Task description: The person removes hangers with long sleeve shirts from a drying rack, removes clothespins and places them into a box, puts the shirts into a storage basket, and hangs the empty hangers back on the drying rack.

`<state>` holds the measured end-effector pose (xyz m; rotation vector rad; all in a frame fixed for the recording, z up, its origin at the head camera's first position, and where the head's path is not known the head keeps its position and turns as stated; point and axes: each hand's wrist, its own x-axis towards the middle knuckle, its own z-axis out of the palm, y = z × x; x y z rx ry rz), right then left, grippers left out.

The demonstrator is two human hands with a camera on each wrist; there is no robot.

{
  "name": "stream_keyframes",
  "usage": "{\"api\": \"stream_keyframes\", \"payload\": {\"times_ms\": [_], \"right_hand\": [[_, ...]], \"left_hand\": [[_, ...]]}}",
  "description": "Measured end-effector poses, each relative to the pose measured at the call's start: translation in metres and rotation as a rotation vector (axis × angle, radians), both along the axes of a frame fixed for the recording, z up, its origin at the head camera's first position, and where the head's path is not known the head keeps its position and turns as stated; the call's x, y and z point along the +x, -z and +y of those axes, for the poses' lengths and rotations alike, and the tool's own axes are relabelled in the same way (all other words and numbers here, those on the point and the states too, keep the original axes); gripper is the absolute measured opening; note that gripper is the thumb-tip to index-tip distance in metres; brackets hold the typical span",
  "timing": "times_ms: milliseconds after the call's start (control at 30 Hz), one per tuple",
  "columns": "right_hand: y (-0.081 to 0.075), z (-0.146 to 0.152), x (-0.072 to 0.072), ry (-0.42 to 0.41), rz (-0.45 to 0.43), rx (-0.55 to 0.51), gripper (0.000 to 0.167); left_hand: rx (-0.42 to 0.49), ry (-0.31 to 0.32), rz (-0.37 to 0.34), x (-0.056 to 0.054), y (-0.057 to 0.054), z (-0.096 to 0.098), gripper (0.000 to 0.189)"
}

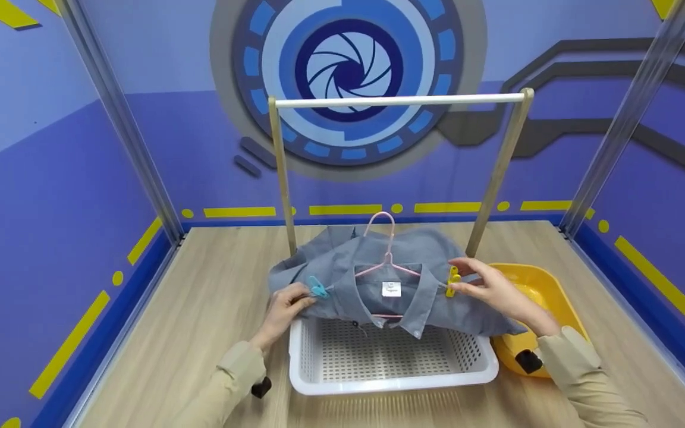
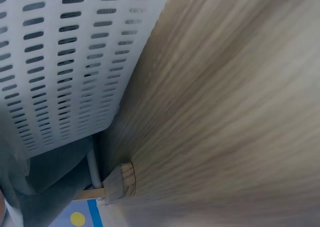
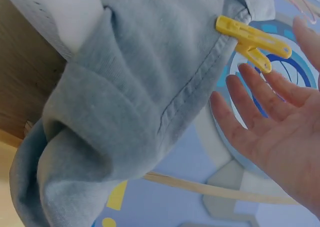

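A grey-blue collared shirt (image 1: pixel 342 297) hangs on a pink hanger (image 1: pixel 388 257), spread over the back part of a white perforated basket (image 1: pixel 393 383). On its left shoulder in the head view sits a blue clothespin (image 1: pixel 317 288); on the other shoulder, a yellow clothespin (image 1: pixel 452 282). My left hand (image 1: pixel 283 309) pinches the shirt's shoulder just beside the blue clothespin. Around the yellow clothespin (image 3: pixel 252 38), my right hand (image 1: pixel 494 291) has its fingers spread; in the right wrist view the fingers are straight and apart from the clip. The left wrist view does not clearly show the left hand.
Behind the shirt stands a wooden rack with a white rail (image 1: pixel 402 101). A yellow basin (image 1: pixel 556 297) is at the right, partly under the right forearm and sleeve. The wood-grain table (image 1: pixel 211 279) is enclosed by blue printed walls (image 1: pixel 39 196).
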<state>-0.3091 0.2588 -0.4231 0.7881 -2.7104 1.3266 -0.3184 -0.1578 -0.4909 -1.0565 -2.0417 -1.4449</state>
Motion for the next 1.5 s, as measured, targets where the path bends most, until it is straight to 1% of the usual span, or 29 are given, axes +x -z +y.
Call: {"api": "stream_keyframes", "payload": {"times_ms": [167, 267, 400, 533, 667, 800, 933, 1067, 1200, 1300, 1367, 1500], "right_hand": [[-0.0016, -0.0001, 0.0013, -0.007, 0.052, 0.005, 0.054], [-0.0018, 0.0008, 0.0009, -0.009, 0.079, 0.018, 0.049], [-0.0023, 0.0005, 0.0001, -0.012, 0.096, 0.051, 0.041], [-0.0031, -0.0004, 0.0006, 0.025, 0.098, 0.079, 0.038], [-0.0029, -0.0009, 0.001, 0.053, 0.094, 0.086, 0.036], [-0.0029, -0.0011, 0.0014, 0.051, 0.106, 0.069, 0.032], [-0.0017, -0.001, 0.001, 0.044, 0.132, 0.054, 0.029], [-0.0003, -0.002, 0.0004, 0.045, 0.161, 0.038, 0.025], [0.0009, -0.0033, 0.0023, 0.053, 0.205, 0.012, 0.02], [0.0011, -0.0045, 0.0045, 0.068, 0.262, 0.004, 0.019], [0.0008, -0.0054, 0.0056, 0.084, 0.296, -0.001, 0.018], [-0.0003, -0.0072, 0.0063, 0.103, 0.325, -0.038, 0.017]], "left_hand": [[-0.004, 0.012, -0.016, 0.0, -0.0028, -0.0007, 0.012], [-0.006, 0.013, -0.034, 0.0012, -0.0029, -0.0011, 0.01], [-0.011, 0.014, -0.079, 0.0023, -0.0022, -0.0017, 0.006], [-0.024, 0.029, -0.112, 0.0018, -0.0029, -0.0022, 0.004], [-0.041, 0.048, -0.174, 0.0024, -0.0055, -0.0038, 0.001], [-0.04, 0.073, -0.247, 0.0036, -0.0075, -0.0055, 0.002], [-0.038, 0.09, -0.28, 0.0038, -0.0076, -0.0069, 0.004], [-0.031, 0.097, -0.277, 0.0027, -0.0059, -0.0078, 0.004], [-0.014, 0.126, -0.241, 0.0015, -0.0035, -0.0077, 0.004], [-0.005, 0.153, -0.211, 0.0009, -0.0022, -0.0076, 0.004], [-0.007, 0.156, -0.202, 0.0007, -0.0019, -0.0078, 0.004], [-0.014, 0.153, -0.192, -0.0004, -0.0025, -0.0081, 0.006]]}}
